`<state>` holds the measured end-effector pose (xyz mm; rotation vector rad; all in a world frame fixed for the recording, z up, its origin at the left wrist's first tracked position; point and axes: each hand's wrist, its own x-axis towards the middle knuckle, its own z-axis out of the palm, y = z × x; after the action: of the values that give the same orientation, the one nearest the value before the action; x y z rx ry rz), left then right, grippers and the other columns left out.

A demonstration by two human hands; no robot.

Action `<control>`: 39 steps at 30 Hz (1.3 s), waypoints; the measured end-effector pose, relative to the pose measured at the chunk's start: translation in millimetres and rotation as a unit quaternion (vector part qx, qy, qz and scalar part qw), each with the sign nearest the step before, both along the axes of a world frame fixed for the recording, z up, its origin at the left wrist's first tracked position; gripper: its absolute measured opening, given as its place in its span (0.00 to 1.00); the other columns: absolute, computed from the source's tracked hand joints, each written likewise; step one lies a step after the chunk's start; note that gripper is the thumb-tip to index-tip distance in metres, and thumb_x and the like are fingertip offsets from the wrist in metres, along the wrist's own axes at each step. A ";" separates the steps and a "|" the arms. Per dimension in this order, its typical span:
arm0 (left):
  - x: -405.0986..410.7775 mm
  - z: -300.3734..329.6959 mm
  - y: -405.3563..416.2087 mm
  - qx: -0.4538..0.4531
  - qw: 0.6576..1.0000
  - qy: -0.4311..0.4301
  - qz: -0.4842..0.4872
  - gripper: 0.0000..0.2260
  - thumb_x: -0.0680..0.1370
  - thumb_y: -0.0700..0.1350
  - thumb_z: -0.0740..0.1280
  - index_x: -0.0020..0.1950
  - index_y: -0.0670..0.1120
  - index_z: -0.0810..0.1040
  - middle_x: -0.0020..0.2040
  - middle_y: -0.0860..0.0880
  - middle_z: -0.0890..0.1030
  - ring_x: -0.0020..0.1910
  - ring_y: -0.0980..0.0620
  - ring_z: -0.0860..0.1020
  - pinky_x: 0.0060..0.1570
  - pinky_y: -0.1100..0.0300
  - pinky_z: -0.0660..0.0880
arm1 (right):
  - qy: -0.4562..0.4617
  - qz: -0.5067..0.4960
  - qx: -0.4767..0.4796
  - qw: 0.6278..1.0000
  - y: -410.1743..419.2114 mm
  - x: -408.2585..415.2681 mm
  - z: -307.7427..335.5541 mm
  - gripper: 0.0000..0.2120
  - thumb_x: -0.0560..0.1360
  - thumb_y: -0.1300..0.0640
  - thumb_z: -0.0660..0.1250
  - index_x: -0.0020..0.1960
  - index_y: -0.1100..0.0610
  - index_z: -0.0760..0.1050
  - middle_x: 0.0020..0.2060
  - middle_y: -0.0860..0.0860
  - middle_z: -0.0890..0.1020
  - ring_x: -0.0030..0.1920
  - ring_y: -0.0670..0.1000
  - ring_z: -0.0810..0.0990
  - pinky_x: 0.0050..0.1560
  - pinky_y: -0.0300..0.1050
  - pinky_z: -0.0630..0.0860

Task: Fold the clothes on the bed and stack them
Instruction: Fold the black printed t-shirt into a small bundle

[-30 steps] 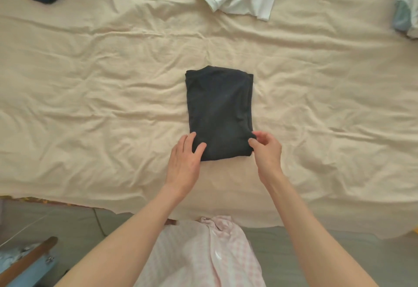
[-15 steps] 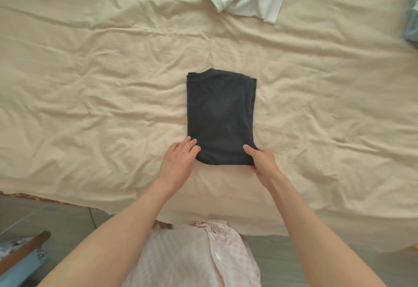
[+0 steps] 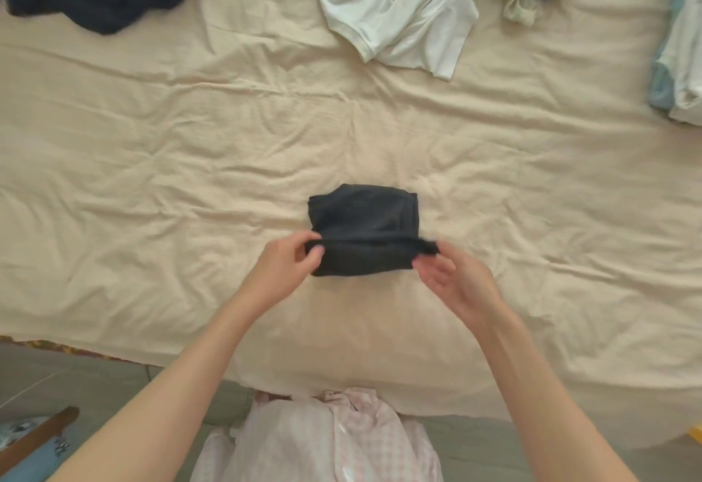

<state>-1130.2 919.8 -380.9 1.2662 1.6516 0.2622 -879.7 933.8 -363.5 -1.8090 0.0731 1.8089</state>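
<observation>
The dark shirt (image 3: 364, 232) is soft and floppy and probably very light, so it will bend wherever it is lifted and sag if held by one corner only. The best places to hold it look like the two ends of the near edge, one in each hand, so the fold stays straight. The left hand (image 3: 283, 272) pinches the left end of that edge between thumb and fingers, and the right hand (image 3: 452, 284) pinches the right end, with its other fingers loose and spread. The shirt sits in the middle of the bed (image 3: 152, 185), close to the person, and its near half is lifted up off the sheet (it looks ready to be folded over the far half). It is a small, dark, almost black bundle, already folded narrow, with neat sides and a slightly bumpy far edge.
</observation>
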 end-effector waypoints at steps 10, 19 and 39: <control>37.0 -36.3 -8.3 0.184 0.950 0.197 -0.160 0.23 0.80 0.43 0.61 0.74 0.42 0.61 0.75 0.42 0.60 0.76 0.42 0.54 0.73 0.48 0.54 | -0.451 0.551 0.362 0.601 -11.2 -45.0 -53.4 0.23 0.78 0.57 0.63 0.72 0.57 0.66 0.73 0.56 0.65 0.75 0.57 0.57 0.73 0.55 0.56; 20.2 -73.4 -10.4 0.169 0.974 0.109 -0.107 0.17 0.78 0.43 0.65 0.66 0.41 0.73 0.69 0.44 0.70 0.70 0.46 0.66 0.68 0.54 0.64 | -0.435 0.457 0.334 0.700 6.8 -31.9 -85.8 0.18 0.79 0.56 0.61 0.69 0.58 0.70 0.71 0.54 0.67 0.73 0.53 0.62 0.72 0.48 0.57; 3.9 -53.5 5.3 -0.192 0.908 -0.198 0.316 0.09 0.78 0.39 0.66 0.57 0.47 0.75 0.50 0.44 0.81 0.45 0.50 0.82 0.37 0.60 0.78 | 0.006 0.232 0.049 0.971 37.1 -2.8 -67.3 0.16 0.74 0.60 0.68 0.62 0.58 0.75 0.56 0.52 0.81 0.54 0.52 0.81 0.42 0.43 0.79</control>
<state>-1126.2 925.1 -434.4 0.3232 1.6034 0.5174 -882.4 970.9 -430.8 -1.8515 -0.4647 2.0910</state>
